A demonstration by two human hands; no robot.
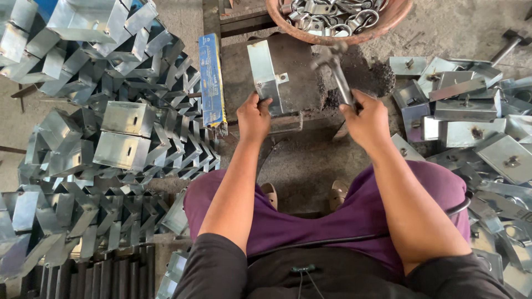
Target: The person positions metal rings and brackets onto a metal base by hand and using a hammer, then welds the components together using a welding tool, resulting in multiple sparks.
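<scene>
While the left hand grips a bracket and the right hand a hammer, metal rings fill the bowl.

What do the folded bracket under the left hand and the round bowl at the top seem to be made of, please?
The folded silver bracket held by the left hand looks like galvanised sheet steel: thin, crisp bends, dull grey sheen. The round reddish-brown bowl looks like plastic or glazed clay; its smooth matte rim leaves that open.

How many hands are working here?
2. The left hand holds a bent metal plate down on the dark block. The right hand grips a hammer above the block. No other hands show.
</scene>
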